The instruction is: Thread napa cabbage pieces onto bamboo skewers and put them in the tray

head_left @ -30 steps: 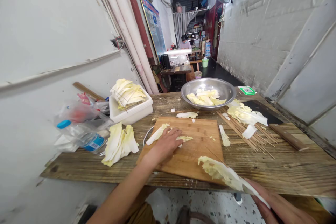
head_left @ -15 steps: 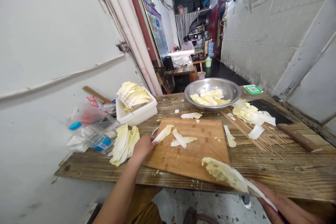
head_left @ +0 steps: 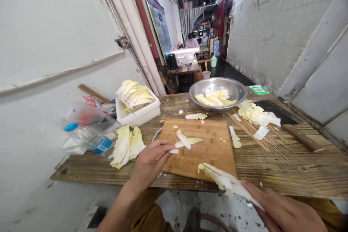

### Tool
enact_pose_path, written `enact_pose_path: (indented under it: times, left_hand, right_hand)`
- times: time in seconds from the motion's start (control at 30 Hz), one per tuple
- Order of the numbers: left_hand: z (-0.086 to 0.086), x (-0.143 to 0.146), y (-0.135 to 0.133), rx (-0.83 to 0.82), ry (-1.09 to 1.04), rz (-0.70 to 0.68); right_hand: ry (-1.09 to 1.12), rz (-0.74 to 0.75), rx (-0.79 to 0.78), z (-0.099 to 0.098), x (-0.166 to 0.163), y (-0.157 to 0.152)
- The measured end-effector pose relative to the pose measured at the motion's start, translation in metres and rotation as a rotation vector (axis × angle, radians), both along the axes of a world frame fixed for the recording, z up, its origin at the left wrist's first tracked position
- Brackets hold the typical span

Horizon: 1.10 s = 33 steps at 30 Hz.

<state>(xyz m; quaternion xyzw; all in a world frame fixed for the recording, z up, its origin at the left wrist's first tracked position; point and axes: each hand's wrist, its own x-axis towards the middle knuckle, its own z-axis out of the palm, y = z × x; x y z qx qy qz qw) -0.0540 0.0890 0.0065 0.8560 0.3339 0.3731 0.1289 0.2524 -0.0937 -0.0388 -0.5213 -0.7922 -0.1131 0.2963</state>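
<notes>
My left hand [head_left: 152, 160] is closed in a pinch over the left part of the wooden cutting board [head_left: 201, 159]. The white end of a cabbage strip [head_left: 174, 151] sticks out past its fingertips; the hand hides the rest. Closed around the white stem end of cabbage leaf pieces [head_left: 227, 179], my right hand [head_left: 282, 204] is at the board's near right corner. A thin bamboo skewer [head_left: 213, 169] runs along these pieces. Two crossed cabbage strips [head_left: 184, 140] lie on the board, just beyond my left fingertips.
A steel bowl [head_left: 241, 94] holds cabbage. Loose skewers [head_left: 248, 130], cabbage scraps and a knife [head_left: 303, 137] lie at right. At left are a white tub [head_left: 146, 110] of skewered leaves, a leaf stack [head_left: 127, 146] and a plastic bottle [head_left: 99, 145]. A person [head_left: 192, 41] sits far back.
My left hand has moved right and turned over the board, bringing the cabbage strip with it. My right hand has come left and further into view with the skewered leaf pieces.
</notes>
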Motion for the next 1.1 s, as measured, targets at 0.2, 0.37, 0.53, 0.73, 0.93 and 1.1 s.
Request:
enact_pose_path:
  times: [0.2, 0.37, 0.53, 0.73, 0.93, 1.1]
  left_hand:
    - [-0.001, 0.022, -0.022, -0.109, -0.094, -0.177]
    - [-0.001, 0.028, -0.03, -0.05, -0.056, -0.273]
    - [0.001, 0.033, -0.033, -0.063, -0.092, -0.309]
    - [0.003, 0.034, -0.033, -0.051, -0.122, -0.281]
    - [0.007, 0.034, -0.032, -0.073, -0.105, -0.273]
    - [0.009, 0.034, -0.032, -0.07, -0.101, -0.262]
  right_hand:
    - [-0.039, 0.044, -0.072, 0.015, -0.005, 0.002]
    - [-0.082, 0.037, -0.057, 0.018, -0.004, 0.0]
    - [-0.082, 0.036, -0.029, 0.023, -0.006, 0.001]
    - [-0.055, 0.006, -0.024, 0.023, -0.005, -0.003]
    - [-0.109, 0.035, 0.02, 0.033, -0.006, 0.0]
    - [-0.156, 0.029, 0.041, 0.034, -0.007, 0.002]
